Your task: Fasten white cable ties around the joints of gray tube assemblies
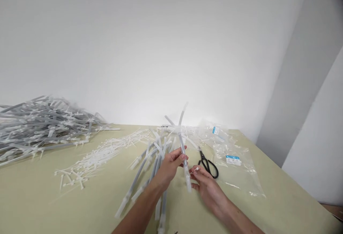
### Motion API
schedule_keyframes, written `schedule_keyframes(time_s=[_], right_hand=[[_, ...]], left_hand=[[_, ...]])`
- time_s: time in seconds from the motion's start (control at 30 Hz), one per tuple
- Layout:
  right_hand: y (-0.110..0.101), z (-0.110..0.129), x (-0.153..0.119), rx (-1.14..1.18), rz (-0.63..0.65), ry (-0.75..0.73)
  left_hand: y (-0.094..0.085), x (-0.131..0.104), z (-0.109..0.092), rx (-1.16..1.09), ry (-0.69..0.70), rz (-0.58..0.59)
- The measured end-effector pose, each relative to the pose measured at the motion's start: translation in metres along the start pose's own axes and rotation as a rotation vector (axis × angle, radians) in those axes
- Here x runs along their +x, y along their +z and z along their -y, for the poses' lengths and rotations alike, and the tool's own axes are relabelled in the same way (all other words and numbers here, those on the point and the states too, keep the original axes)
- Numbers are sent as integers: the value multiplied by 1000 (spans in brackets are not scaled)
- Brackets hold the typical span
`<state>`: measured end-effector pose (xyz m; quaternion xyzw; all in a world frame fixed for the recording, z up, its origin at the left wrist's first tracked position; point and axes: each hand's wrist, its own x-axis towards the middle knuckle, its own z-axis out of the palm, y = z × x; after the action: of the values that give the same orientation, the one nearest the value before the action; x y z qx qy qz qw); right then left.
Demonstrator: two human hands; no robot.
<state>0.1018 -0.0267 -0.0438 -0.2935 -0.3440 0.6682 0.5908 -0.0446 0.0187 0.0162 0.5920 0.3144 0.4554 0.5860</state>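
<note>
Left grip holds a tube, lower centre; right grip pinches a white tie beside it (can't tell if looped), so this one looks unfinished. Loose ties remain, centre-left.

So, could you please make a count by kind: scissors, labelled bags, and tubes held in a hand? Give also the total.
Scissors: 1
Labelled bags: 2
Held tube: 1
Total: 4
</note>
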Motion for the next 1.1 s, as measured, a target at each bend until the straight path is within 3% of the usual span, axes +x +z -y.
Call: schedule_keyframes(time_s=[0.17,0.5,1.1], right_hand=[[3,-2,8,115,65,37],[-11,-11,12,323,2,174],[-2,-11,2,335,56,280]], left_hand=[[3,6,9,21,-33,-58],[2,10,30,-117,-77,-72],[-9,8,27,-88,-122,-100]])
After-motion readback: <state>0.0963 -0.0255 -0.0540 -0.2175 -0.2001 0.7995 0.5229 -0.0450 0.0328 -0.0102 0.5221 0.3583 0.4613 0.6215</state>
